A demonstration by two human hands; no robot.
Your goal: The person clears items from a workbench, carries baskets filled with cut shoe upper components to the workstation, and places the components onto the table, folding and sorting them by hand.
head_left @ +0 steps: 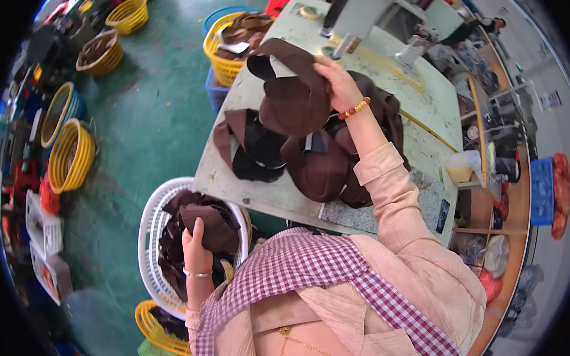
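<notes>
Cloth fills both work spots. The right hand [337,81], a beaded bracelet [354,109] at its wrist, is closed on the right edge of a curved brown piece [294,105], thumb and fingers pinching it. That piece is up over the table [210,171], in front of a pile [320,170] of similar dark brown shapes (whether its lower edge touches them, I cannot tell).

The left hand [196,250], with a pale bangle [197,274], is down in the white basket [149,236] just beside the table's near left corner. Its thumb stands up along the left edge of a brown panel [214,229]; the fingers are hidden, so how far the hand is closed, and whether it grips the panel, cannot be told. More brown cloth [173,259] lies around it, inside the basket.

On the table, a spool [345,46] stands beyond the right hand, a yellow strip [428,130] lies to the right of the pile, and a phone [443,215] rests near the right edge. A yellow basket [225,68] holding brown strips [248,29] is at the table's far left side.
</notes>
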